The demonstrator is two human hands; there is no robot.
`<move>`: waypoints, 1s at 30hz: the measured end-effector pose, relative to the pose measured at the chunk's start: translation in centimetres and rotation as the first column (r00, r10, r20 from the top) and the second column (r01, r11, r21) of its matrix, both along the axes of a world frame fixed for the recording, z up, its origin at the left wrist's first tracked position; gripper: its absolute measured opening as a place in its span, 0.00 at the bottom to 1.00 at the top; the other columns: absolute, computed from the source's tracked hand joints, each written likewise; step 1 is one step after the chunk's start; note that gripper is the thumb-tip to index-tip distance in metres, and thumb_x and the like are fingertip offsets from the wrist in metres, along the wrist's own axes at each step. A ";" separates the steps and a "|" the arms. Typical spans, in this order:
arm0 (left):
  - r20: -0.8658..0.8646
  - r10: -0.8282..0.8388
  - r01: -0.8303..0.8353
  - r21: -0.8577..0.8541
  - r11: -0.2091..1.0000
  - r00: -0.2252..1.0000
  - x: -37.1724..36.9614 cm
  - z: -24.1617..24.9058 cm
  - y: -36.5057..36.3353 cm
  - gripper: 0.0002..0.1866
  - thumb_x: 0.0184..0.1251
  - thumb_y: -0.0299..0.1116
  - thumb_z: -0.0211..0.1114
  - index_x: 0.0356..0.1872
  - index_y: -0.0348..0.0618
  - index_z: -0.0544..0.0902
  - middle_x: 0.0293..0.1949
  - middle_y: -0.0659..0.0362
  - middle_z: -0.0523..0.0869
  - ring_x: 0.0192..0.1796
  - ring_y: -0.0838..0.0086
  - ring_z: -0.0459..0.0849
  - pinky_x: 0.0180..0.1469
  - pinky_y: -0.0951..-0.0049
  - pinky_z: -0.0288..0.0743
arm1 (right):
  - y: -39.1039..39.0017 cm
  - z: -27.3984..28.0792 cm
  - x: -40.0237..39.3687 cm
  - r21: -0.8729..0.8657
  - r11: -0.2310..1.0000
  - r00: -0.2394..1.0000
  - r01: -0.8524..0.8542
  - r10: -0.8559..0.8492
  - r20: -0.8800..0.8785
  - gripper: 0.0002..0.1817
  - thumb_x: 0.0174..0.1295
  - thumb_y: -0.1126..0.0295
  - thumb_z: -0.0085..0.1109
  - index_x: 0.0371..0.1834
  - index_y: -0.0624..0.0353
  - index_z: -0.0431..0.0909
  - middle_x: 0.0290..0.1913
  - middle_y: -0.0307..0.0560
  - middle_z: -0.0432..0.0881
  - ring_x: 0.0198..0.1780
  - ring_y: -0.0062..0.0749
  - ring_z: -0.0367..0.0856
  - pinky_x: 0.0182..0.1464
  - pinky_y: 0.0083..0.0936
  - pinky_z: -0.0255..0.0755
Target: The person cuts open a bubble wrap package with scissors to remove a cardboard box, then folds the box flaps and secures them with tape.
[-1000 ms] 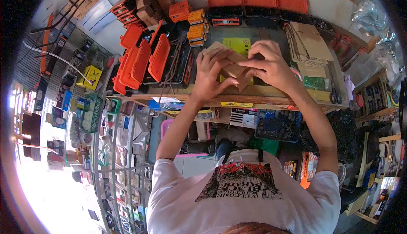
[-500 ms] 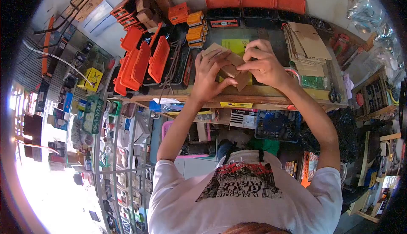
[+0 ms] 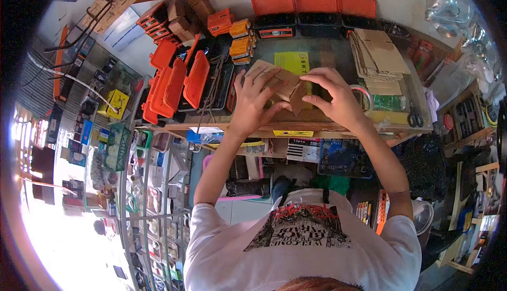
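Near the top centre of the frame, both hands work a small brown cardboard box [image 3: 285,82] held just above the wooden workbench [image 3: 317,118]. The left hand [image 3: 252,101] lies spread over the box's left side with its fingers pressing the cardboard, and the right hand [image 3: 334,97] pinches a flap at the right side between thumb and fingers, so both are closed on the box. Under the box a yellow printed sheet [image 3: 292,61] lies flat on the bench. To the left of the hands, several orange-lidded black cases [image 3: 182,80] stand open with their lids tipped up; dark metal tools lie in the nearest trays, though I cannot make out which kind. Along the top edge, three more orange-lidded cases [image 3: 317,8] sit in a row against the wall, lids raised, their contents too dark to tell. Small orange boxes [image 3: 240,36] are stacked beside them. Right of the hands a stack of flattened cardboard blanks [image 3: 381,53] rests on the bench, with a roll of tape [image 3: 360,93] just beside the right wrist and scissors [image 3: 413,118] near the bench's right end.
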State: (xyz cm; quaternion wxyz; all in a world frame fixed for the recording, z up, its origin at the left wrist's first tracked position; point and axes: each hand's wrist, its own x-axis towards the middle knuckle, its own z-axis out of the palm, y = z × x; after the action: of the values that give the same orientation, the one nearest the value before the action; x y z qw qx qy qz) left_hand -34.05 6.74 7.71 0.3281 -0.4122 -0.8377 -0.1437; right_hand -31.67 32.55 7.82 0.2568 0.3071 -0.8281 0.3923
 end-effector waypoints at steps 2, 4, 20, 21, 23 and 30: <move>0.001 -0.013 0.013 -0.007 1.000 1.000 -0.4 -0.3 0.0 0.31 0.58 0.50 0.75 0.61 0.51 0.80 0.70 0.55 0.76 0.73 0.52 0.69 0.73 0.42 0.56 | 0.0 -0.1 -0.1 -0.004 1.000 1.000 -0.010 0.010 -0.021 0.21 0.61 0.62 0.72 0.58 0.50 0.83 0.55 0.45 0.81 0.59 0.47 0.78 0.64 0.43 0.70; 0.018 -0.031 0.030 0.039 0.999 0.999 -0.5 -0.6 0.2 0.30 0.58 0.50 0.75 0.61 0.50 0.81 0.70 0.54 0.76 0.73 0.51 0.69 0.73 0.43 0.56 | 0.0 0.2 -0.5 0.027 0.999 0.998 -0.020 0.022 -0.054 0.21 0.61 0.62 0.72 0.58 0.49 0.83 0.55 0.45 0.81 0.59 0.47 0.78 0.64 0.43 0.71; 0.011 -0.021 0.020 0.139 0.990 1.000 -0.6 -1.6 1.1 0.27 0.60 0.49 0.75 0.57 0.46 0.82 0.65 0.54 0.79 0.70 0.52 0.71 0.69 0.43 0.57 | 0.5 2.6 -4.3 0.229 0.955 0.944 -0.186 0.238 -0.227 0.16 0.52 0.69 0.75 0.46 0.51 0.88 0.50 0.38 0.86 0.56 0.40 0.80 0.61 0.39 0.74; 0.011 -0.020 0.018 0.139 0.990 1.000 -0.7 -1.6 1.1 0.28 0.60 0.50 0.75 0.57 0.46 0.82 0.65 0.54 0.79 0.70 0.52 0.71 0.69 0.43 0.57 | 0.5 2.6 -4.4 0.234 0.952 0.945 -0.197 0.248 -0.213 0.16 0.52 0.69 0.75 0.46 0.51 0.88 0.51 0.38 0.86 0.56 0.40 0.80 0.61 0.39 0.74; 0.012 -0.016 0.014 0.139 0.990 1.000 -0.8 -1.7 1.1 0.28 0.61 0.50 0.75 0.57 0.46 0.82 0.65 0.54 0.79 0.70 0.52 0.71 0.69 0.43 0.57 | 0.6 2.6 -4.6 0.237 0.952 0.948 -0.192 0.243 -0.206 0.17 0.51 0.70 0.76 0.47 0.51 0.88 0.51 0.37 0.86 0.57 0.40 0.80 0.61 0.39 0.74; 0.009 -0.025 0.023 0.145 0.989 1.000 -0.7 -1.5 1.1 0.28 0.60 0.51 0.75 0.57 0.46 0.81 0.65 0.54 0.79 0.69 0.52 0.71 0.70 0.44 0.57 | 0.5 3.0 -4.4 0.224 0.945 0.941 -0.239 0.282 -0.186 0.16 0.48 0.70 0.78 0.42 0.52 0.90 0.49 0.36 0.86 0.55 0.38 0.81 0.59 0.38 0.75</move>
State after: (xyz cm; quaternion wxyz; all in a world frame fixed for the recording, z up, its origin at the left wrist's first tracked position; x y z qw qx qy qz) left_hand -34.80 7.88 6.17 0.3510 -0.3965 -0.8218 -0.2104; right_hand -36.10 33.07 10.79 0.2588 0.4793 -0.7820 0.3030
